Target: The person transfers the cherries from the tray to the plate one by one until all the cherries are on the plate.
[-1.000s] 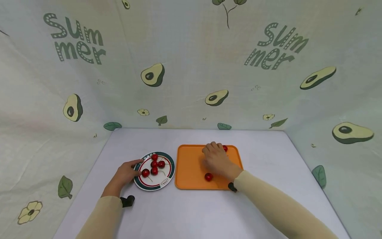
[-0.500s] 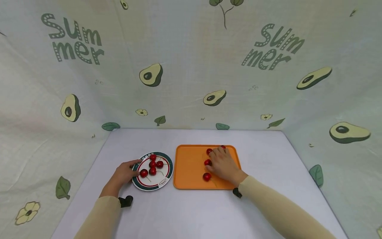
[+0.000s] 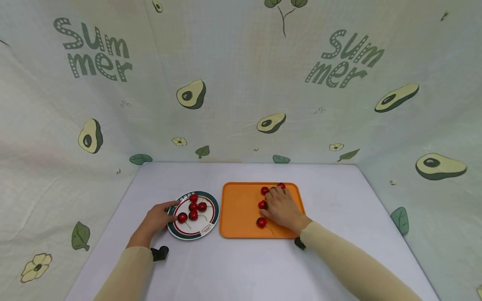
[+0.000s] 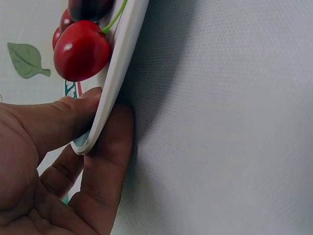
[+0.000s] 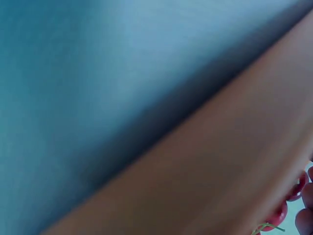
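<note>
My left hand pinches the left rim of a white plate with a green band, thumb on top and fingers underneath. Several red cherries with green stems lie on this plate. Over the right half of an orange tray, my right hand reaches down with bent fingers among more cherries. One cherry shows right beside its thumb, and another is partly hidden at the fingertips; I cannot tell whether the hand grips either. In the right wrist view, fingers appear beside cherries at the lower right corner.
On the tray, one cherry sits toward the front, another cherry near the back edge. The tray stands just right of the plate on a white table. A printed cloth hangs behind and at the sides.
Over the last second my right hand shifted slightly right and toward me, uncovering cherries near its fingertips. Since half a second ago it has hardly moved. My left hand stays at the plate.
</note>
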A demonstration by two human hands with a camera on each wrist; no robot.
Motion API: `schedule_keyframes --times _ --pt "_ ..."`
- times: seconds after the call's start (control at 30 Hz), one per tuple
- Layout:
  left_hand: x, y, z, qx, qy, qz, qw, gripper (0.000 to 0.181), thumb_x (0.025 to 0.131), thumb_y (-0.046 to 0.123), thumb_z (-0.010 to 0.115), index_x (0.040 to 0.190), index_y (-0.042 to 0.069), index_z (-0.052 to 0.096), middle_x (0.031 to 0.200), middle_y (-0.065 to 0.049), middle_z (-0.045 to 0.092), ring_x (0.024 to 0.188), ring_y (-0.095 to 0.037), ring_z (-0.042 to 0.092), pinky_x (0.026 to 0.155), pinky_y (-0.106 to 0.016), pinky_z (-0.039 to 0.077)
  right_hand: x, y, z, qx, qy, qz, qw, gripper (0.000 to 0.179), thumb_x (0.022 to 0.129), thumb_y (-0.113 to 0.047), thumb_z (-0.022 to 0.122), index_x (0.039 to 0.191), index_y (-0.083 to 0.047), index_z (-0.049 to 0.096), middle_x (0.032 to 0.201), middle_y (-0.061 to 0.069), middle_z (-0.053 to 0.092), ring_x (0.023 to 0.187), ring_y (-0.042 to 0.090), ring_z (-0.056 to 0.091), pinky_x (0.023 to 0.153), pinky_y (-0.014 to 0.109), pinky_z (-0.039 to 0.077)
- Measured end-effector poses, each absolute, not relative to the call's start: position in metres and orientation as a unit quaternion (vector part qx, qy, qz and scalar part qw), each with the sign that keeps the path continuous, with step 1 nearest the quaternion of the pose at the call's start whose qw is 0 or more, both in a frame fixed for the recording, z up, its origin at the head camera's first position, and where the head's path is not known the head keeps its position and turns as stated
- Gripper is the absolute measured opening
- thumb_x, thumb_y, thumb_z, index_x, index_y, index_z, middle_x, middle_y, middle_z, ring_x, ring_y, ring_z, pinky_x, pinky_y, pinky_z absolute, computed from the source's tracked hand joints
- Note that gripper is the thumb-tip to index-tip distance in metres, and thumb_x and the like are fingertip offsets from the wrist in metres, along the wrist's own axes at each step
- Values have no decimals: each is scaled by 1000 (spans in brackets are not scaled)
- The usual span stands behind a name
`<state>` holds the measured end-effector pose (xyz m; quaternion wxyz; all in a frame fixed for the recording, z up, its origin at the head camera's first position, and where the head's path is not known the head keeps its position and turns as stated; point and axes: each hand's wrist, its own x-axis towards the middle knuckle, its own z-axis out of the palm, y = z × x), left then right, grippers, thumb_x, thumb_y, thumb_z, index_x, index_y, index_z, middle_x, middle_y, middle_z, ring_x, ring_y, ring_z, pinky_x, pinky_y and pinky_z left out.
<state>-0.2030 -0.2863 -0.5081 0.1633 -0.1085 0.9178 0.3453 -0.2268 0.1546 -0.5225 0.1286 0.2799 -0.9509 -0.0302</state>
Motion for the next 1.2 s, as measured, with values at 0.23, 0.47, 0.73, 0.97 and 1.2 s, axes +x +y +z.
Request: schedule_keyframes --times 0.23,0.47,0.73,0.97,1.2 --pt "-204 -287 -509 -110 917 346 165 60 97 16 72 155 15 55 159 -33 41 144 -52 39 117 -69 36 -229 153 -525 278 -953 -11 120 48 98 -50 71 101 -3 63 100 11 62 101 32 52 88 47 42" --pt "-206 -287 -513 -116 914 351 166 61 96 15 72 155 15 55 159 -33 42 141 -51 42 116 -67 39 -230 152 -525 274 -955 -1 115 42 99 -45 68 105 -4 64 104 12 63 104 32 53 92 47 43" --pt "-205 -287 -512 -123 914 352 162 61 97 15 72 155 15 55 159 -33 42 141 -50 42 116 -66 40 -231 153 -519 279 -952 -4 130 41 99 -42 68 108 -3 66 108 13 65 103 31 54 94 49 45" --pt "-203 -287 -510 -121 913 355 162 60 97 15 72 154 15 55 159 -33 42 141 -51 42 116 -66 40 -234 153 -517 284 -948 -6 141 41 99 -44 67 107 -4 66 101 10 63 99 31 53 92 48 46" --pt "-203 -286 -509 -107 920 343 155 60 96 13 72 154 14 55 157 -33 45 143 -51 42 117 -67 37 -236 148 -513 298 -943 11 148 39 100 -43 66 107 -5 64 104 10 63 102 30 53 94 49 45"
